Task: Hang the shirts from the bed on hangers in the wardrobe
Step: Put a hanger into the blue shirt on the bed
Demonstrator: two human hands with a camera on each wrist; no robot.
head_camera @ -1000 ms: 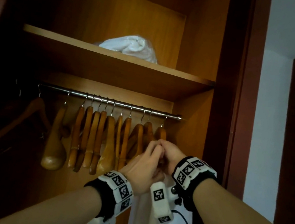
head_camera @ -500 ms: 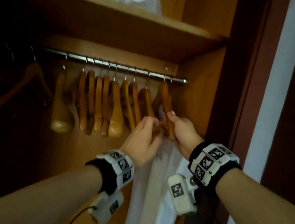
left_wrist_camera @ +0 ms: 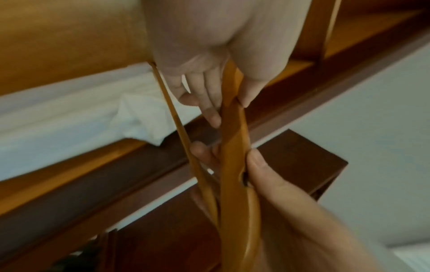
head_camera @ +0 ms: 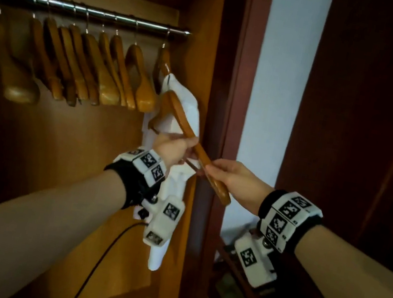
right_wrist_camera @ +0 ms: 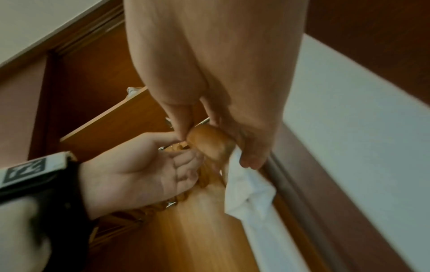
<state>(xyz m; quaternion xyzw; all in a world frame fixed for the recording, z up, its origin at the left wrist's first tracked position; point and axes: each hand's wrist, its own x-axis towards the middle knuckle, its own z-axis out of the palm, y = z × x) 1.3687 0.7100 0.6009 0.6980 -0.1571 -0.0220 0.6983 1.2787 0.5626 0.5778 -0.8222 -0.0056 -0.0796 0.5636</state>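
Observation:
A wooden hanger (head_camera: 187, 134) is held tilted at the wardrobe's right end, below the rail (head_camera: 83, 10). My left hand (head_camera: 177, 148) grips its middle, thumb on one side and fingers (left_wrist_camera: 209, 110) on the other. My right hand (head_camera: 214, 173) pinches its lower end (right_wrist_camera: 209, 143), which points out of the wardrobe. Behind it a white shirt (head_camera: 186, 110) hangs from the rightmost hanger (head_camera: 164, 64) on the rail. The held hanger's hook is hidden.
Several bare wooden hangers (head_camera: 104, 72) hang along the rail to the left. The wardrobe's side panel (head_camera: 200, 44) and dark red frame (head_camera: 235, 103) stand close on the right. A white wall (head_camera: 277, 84) and a dark door (head_camera: 365, 126) lie beyond.
Both hands have come down and to the right from the rail's end, bringing a hanger tilted outward. The view has swung down and right, so the shelf is out of sight.

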